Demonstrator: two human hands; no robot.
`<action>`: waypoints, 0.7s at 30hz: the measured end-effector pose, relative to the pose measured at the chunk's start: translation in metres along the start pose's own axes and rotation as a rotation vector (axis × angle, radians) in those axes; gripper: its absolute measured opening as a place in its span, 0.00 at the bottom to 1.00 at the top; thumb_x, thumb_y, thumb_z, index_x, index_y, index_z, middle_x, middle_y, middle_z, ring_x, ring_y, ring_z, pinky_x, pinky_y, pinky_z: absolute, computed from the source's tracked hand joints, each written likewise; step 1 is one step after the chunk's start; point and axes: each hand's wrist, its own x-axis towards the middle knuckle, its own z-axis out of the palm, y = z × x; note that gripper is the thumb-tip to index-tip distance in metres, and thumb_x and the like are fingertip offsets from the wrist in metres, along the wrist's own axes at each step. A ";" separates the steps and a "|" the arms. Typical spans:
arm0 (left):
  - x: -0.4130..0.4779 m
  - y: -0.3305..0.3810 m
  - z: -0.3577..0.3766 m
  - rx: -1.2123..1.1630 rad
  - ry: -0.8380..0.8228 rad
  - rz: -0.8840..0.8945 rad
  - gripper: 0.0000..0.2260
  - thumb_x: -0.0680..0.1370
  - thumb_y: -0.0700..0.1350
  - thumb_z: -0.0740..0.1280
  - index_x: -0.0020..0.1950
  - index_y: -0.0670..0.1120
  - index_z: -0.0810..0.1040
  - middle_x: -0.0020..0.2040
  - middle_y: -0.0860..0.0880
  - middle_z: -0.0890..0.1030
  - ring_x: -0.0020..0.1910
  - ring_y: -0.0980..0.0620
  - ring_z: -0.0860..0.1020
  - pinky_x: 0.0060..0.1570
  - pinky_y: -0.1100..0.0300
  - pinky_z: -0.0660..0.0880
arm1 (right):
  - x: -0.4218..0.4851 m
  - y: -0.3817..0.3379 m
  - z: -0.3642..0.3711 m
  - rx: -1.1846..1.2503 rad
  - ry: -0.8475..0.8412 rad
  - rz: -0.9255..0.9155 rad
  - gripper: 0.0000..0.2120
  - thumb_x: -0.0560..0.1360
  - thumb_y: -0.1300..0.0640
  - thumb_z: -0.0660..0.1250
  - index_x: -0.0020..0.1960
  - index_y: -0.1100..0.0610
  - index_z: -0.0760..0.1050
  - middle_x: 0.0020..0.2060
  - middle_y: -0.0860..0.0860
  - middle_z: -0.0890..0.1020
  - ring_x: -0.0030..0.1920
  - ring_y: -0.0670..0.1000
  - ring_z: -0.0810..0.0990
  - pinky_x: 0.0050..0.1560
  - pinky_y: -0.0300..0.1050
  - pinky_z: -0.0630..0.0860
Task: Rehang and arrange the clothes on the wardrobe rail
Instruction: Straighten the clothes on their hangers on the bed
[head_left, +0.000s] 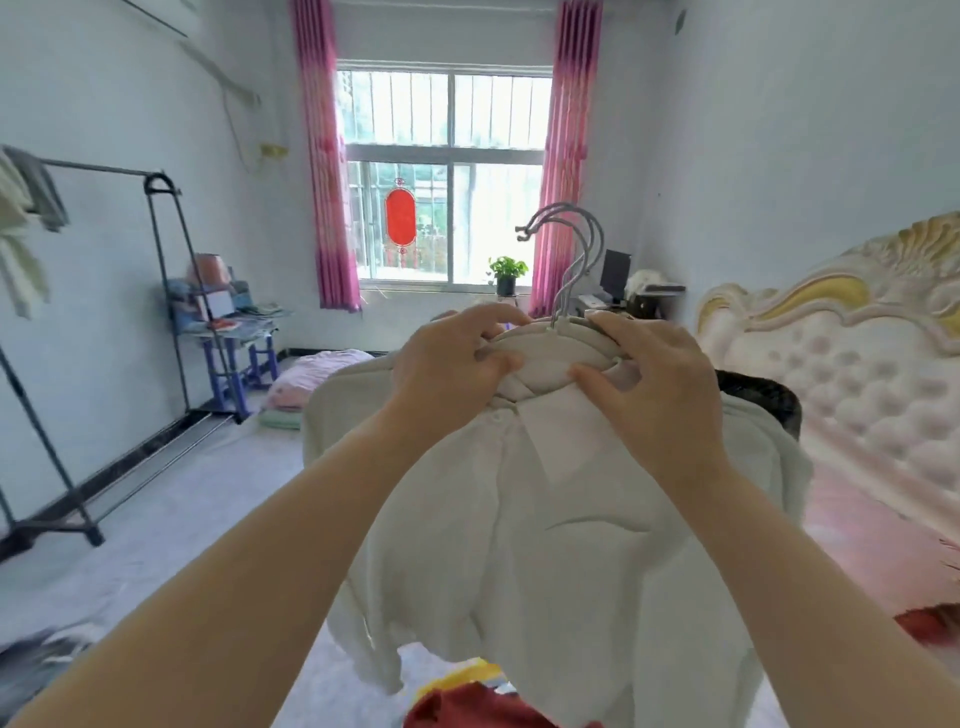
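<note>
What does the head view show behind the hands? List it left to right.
Clothes rail, cluttered shelf, left pink curtain, red window ornament, potted plant, right pink curtain, dark monitor, ornate headboard.

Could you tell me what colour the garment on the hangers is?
The garment is off-white; the head view shows it best.

The left hand (452, 358) and right hand (654, 384) grip a bunch of hangers (550, 338) by the shoulders, hooks towards 12 o'clock, with a white garment (545, 519) draped below. The clothes rail (93, 167) stands at 9 o'clock, the window (447, 176) at 12, a padded headboard (831, 364) at 3 and red cloth (467, 712) at 6.
</note>
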 end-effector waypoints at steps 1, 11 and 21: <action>-0.008 -0.014 -0.018 0.017 0.001 -0.008 0.14 0.70 0.44 0.70 0.50 0.61 0.77 0.45 0.53 0.80 0.45 0.55 0.76 0.52 0.53 0.74 | -0.006 -0.018 0.014 0.022 -0.011 0.001 0.21 0.65 0.49 0.70 0.57 0.53 0.79 0.45 0.53 0.81 0.47 0.53 0.77 0.51 0.52 0.75; -0.107 -0.191 -0.201 0.063 -0.075 -0.185 0.13 0.67 0.45 0.68 0.49 0.57 0.79 0.40 0.57 0.78 0.37 0.61 0.74 0.47 0.58 0.74 | -0.097 -0.226 0.167 0.116 -0.241 0.125 0.21 0.65 0.49 0.72 0.57 0.52 0.79 0.42 0.52 0.81 0.47 0.57 0.77 0.50 0.49 0.72; -0.137 -0.279 -0.314 0.022 -0.226 -0.274 0.18 0.70 0.36 0.69 0.41 0.62 0.76 0.36 0.59 0.78 0.27 0.66 0.72 0.32 0.76 0.66 | -0.133 -0.340 0.240 0.106 -0.397 0.228 0.20 0.65 0.49 0.75 0.57 0.47 0.80 0.43 0.49 0.81 0.47 0.53 0.79 0.47 0.40 0.69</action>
